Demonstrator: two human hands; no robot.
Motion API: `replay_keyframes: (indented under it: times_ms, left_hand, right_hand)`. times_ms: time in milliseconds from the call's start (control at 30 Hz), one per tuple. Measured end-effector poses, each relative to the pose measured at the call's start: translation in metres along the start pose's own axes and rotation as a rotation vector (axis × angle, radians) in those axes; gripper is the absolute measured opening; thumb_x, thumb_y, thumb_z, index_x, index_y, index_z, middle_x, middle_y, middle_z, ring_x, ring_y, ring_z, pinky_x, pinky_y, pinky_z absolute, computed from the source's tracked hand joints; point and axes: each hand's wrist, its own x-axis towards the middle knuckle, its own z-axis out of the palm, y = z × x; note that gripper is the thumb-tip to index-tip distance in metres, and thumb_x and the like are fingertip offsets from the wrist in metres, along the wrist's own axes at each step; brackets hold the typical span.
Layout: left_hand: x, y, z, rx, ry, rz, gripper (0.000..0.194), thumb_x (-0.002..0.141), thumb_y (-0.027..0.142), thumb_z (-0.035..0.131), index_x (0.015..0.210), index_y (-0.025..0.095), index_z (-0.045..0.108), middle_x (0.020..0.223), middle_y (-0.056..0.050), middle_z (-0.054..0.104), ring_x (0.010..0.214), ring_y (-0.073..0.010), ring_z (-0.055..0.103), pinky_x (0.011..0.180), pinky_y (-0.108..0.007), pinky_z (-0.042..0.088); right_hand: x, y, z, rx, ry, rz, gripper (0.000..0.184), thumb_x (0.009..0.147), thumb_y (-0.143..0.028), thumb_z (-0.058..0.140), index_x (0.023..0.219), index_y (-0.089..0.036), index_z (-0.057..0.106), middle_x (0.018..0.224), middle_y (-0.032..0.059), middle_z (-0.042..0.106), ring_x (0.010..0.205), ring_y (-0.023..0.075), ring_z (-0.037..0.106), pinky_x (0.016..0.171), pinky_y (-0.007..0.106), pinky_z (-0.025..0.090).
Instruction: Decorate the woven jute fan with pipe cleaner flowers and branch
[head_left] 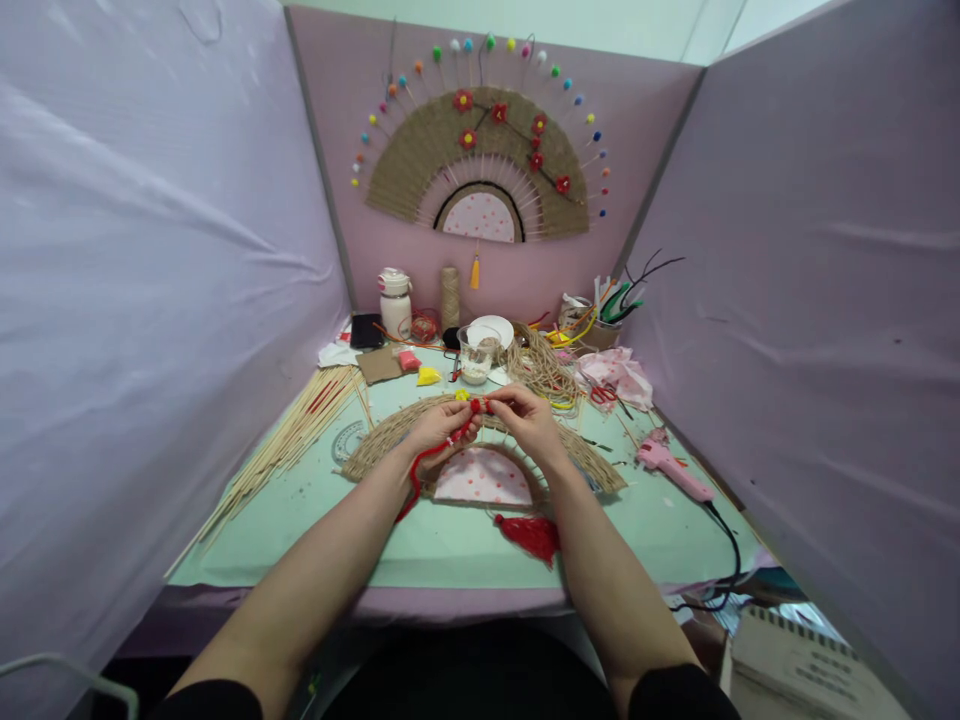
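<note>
Both hands meet over a twine-covered fan (390, 437) that lies on the table. My left hand (441, 432) is closed around red yarn (417, 478), whose loose length trails down past the wrist. At the fingertips the yarn is bunched into a small red piece (475, 405). My right hand (526, 418) pinches the other side of this piece; its exact shape is too small to tell. Below the hands sits the fan's white, red-dotted half-round centre (484, 478). A red tassel (529, 538) lies by the fan's lower edge, near my right forearm.
Thin sticks (289, 440) are spread at the left, beside a clear protractor (347, 441). A pink glue gun (673, 470) lies right, its cord hanging off the edge. Behind are loose twine (551, 365), red-handled scissors (603, 394) and a clear cup (478, 360). A finished-looking fan (405, 165) hangs on the back panel.
</note>
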Motion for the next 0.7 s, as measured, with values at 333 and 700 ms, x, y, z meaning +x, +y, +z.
replay_keyframes:
  times_ms: [333, 700]
  left_hand:
    - [0.0032, -0.0051, -0.0054, -0.038, -0.180, -0.012, 0.022, 0.076, 0.030, 0.069, 0.075, 0.011, 0.059, 0.060, 0.002, 0.045, 0.052, -0.0039, 0.040, 0.049, -0.016, 0.034]
    - [0.0043, -0.0088, 0.0024, 0.083, 0.055, 0.124, 0.034, 0.063, 0.036, 0.079, 0.076, 0.012, 0.059, 0.063, 0.002, 0.053, 0.052, -0.0036, 0.045, 0.050, -0.016, 0.034]
  right_hand:
    - [0.0002, 0.0009, 0.0008, -0.018, -0.028, -0.008, 0.016, 0.083, -0.032, 0.059, 0.087, -0.021, 0.069, 0.090, 0.0053, 0.064, 0.084, 0.0174, 0.060, 0.075, 0.030, 0.048]
    - [-0.0021, -0.0014, 0.0069, -0.108, 0.027, 0.005, 0.017, 0.080, -0.034, 0.063, 0.082, -0.018, 0.067, 0.082, 0.0043, 0.062, 0.073, 0.0145, 0.057, 0.065, 0.026, 0.047]
